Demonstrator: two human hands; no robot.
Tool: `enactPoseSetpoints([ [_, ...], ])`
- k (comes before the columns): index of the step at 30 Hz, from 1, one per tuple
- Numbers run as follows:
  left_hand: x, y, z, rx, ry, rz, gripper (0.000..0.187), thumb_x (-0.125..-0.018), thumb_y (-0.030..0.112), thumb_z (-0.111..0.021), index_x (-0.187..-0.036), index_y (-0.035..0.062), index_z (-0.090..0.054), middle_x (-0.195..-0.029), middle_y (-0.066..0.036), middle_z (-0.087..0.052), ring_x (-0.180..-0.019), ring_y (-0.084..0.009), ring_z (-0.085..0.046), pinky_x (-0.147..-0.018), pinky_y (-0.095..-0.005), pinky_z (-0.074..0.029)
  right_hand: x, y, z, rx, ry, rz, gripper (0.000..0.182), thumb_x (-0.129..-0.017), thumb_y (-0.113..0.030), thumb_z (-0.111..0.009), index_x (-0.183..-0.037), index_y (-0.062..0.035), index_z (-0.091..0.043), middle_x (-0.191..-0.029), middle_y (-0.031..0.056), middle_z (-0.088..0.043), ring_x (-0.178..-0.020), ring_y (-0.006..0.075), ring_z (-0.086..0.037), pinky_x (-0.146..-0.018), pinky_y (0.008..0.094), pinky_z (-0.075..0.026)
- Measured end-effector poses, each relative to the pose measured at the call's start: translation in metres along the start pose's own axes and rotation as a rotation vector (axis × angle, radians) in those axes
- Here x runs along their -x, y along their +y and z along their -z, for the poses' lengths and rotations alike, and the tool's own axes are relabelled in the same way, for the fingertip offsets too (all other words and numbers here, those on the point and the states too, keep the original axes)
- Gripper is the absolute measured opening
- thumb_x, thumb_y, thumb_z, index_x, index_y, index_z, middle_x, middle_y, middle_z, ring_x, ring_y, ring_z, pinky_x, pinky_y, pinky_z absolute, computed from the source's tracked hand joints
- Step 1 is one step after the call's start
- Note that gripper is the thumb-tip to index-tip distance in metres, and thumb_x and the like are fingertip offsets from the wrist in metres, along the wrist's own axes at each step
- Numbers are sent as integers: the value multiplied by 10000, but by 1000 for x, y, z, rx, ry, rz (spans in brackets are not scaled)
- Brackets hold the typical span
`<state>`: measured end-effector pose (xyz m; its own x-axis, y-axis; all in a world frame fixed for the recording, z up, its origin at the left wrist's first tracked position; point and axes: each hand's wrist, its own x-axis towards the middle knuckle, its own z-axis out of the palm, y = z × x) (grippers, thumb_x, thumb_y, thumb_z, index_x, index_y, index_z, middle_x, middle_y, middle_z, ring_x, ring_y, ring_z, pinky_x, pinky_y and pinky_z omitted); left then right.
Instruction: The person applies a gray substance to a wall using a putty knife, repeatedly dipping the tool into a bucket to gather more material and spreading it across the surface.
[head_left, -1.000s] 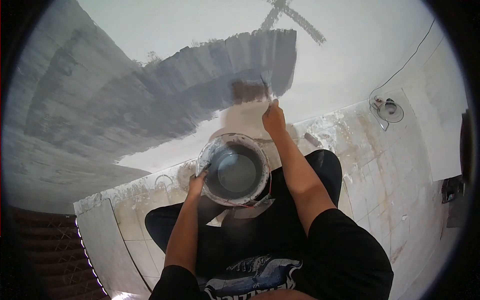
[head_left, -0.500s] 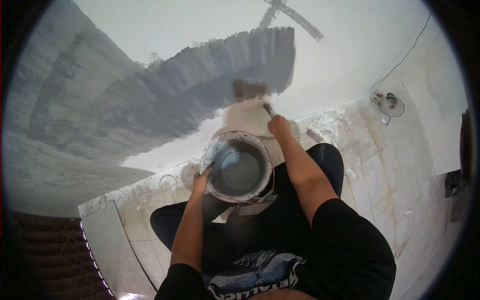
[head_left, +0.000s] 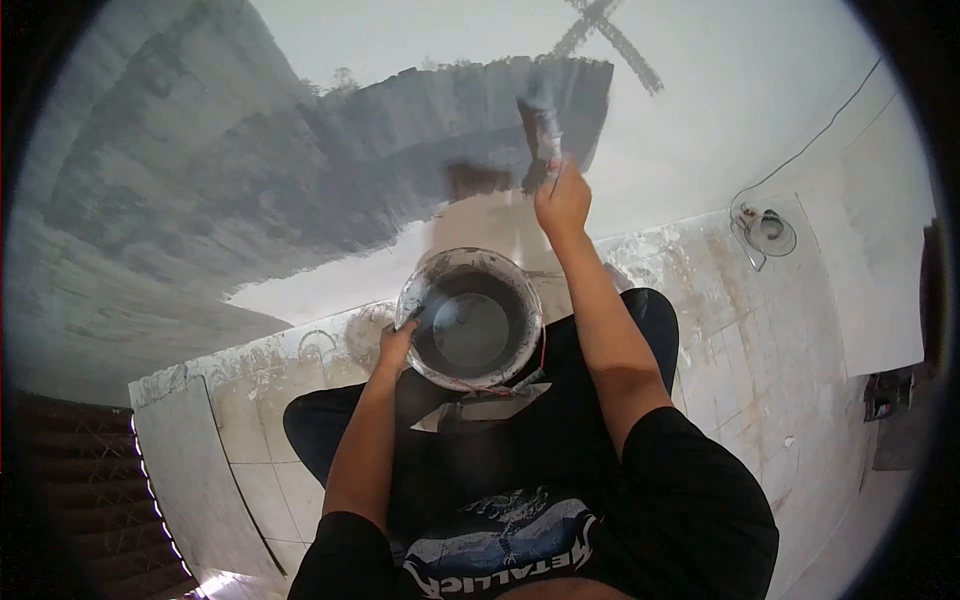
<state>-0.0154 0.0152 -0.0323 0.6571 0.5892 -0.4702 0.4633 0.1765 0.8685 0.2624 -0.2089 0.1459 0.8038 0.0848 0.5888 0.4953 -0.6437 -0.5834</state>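
Observation:
My right hand (head_left: 563, 203) is closed around the handle of a paintbrush (head_left: 548, 138). The brush points up the wall, its blurred head over the grey painted area (head_left: 400, 145) near that area's right end; whether the bristles touch cannot be made out. My left hand (head_left: 397, 343) grips the left rim of a round bucket (head_left: 531, 345), fingers partly over the edge. Grey liquid (head_left: 470, 332) lies inside the bucket, which is held in front of my crossed legs. A red cord shows along the bucket's lower right side.
White wall (head_left: 690, 130) surrounds the grey coat, with a grey cross mark (head_left: 598, 22) higher up. The tiled floor (head_left: 715, 325) is spattered white. At the right, a round clear object (head_left: 770, 234) sits by a dark cable (head_left: 815, 135). A brown slatted shutter (head_left: 80, 500) stands lower left.
My right hand has moved the brush from just above the bucket up onto the grey part of the wall. My left hand still grips the bucket; the view has shifted slightly.

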Motion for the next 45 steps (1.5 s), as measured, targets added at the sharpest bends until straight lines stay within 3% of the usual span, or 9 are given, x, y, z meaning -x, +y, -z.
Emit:
enactPoseSetpoints([
  [2,5,5,0,-23,9,-7,374,-830,248,-683,-1056,-50,-681,-931,-102,-692,-829,-191,-629,-763,-332,-486,-15,-19,13,-215,153,212,171,-925,-142,-461,-964,20,-502,-778,272,-591,-736,496,-566,-687,553,-443],
  [5,13,6,4,35,-21,4,366,-833,241,-680,-1055,-50,-683,-927,-97,-691,-832,-185,-627,-756,-321,-483,-8,-19,2,-267,121,104,208,-809,-43,-458,-999,30,-503,-819,306,-611,-765,512,-587,-707,547,-470],
  [13,7,1,7,27,-30,23,377,-844,233,-678,-1083,-59,-673,-955,-100,-696,-867,-179,-638,-783,-293,-480,80,60,-84,77,-446,-339,226,-880,-65,-459,-1062,70,-468,-867,332,-644,-866,488,-642,-763,555,-511],
  [16,9,-2,9,37,-36,36,381,-843,229,-681,-1093,-58,-672,-964,-100,-695,-872,-183,-637,-799,-296,-477,101,87,-97,181,-488,-288,223,-879,-87,-477,-1019,70,-549,-896,290,-671,-864,461,-662,-771,506,-539],
  [19,13,4,5,54,-33,30,382,-840,235,-685,-1093,-51,-673,-959,-100,-692,-867,-187,-633,-805,-305,-476,102,100,-97,362,-790,-235,205,-851,-105,-510,-921,41,-637,-917,248,-690,-867,437,-673,-798,470,-547],
  [25,3,-7,9,-23,-17,16,395,-832,256,-687,-1088,-44,-674,-981,-113,-695,-896,-198,-631,-808,-316,-477,63,34,-61,238,-526,-178,155,-800,-92,-537,-848,-10,-660,-913,228,-688,-900,395,-670,-786,466,-534],
  [35,7,2,5,-51,-5,11,439,-834,263,-689,-1119,-68,-649,-1051,-142,-687,-937,-231,-638,-837,-336,-480,39,-13,-35,70,-121,-75,190,-892,-142,-523,-885,45,-557,-711,292,-618,-682,489,-609,-622,560,-471],
  [41,11,-3,11,14,-49,12,425,-847,261,-679,-1116,-67,-651,-1051,-139,-686,-941,-230,-635,-851,-336,-476,-4,-62,2,-248,127,138,148,-909,-111,-487,-963,26,-508,-802,320,-609,-787,522,-593,-698,567,-475],
  [45,13,3,12,5,-75,55,426,-851,253,-676,-1133,-65,-645,-1073,-139,-683,-981,-238,-633,-898,-337,-464,36,-11,-57,-26,-233,-82,186,-883,-77,-495,-1021,45,-474,-792,319,-618,-767,515,-608,-713,571,-485],
])
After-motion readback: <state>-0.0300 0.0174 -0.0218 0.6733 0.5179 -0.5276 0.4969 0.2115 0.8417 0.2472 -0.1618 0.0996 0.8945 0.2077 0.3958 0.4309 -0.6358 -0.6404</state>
